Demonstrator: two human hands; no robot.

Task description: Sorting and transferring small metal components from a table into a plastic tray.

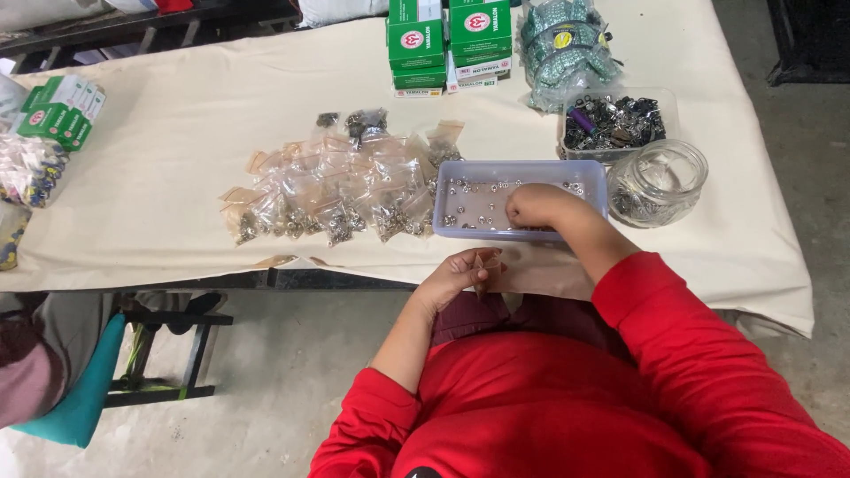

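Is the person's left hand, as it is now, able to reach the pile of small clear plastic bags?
Probably yes: the left hand holds a small clear bag at the table edge, and nothing stands between it and the pile of small clear plastic bags.

lilac tray, sm metal bits, clear baggie

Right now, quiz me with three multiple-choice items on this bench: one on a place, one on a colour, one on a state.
1. Where is the right hand?
A. in the tray
B. on the glass jar
C. on the boxes

2. What colour are the stacked boxes?
A. blue
B. green
C. yellow

3. What is the left hand doing?
A. lying flat and empty on the cloth
B. holding a small clear bag
C. gripping the jar

Answers:
1 A, its fingers reach among the small metal parts in the tray.
2 B, green with white.
3 B, the bag is pinched at the table edge.
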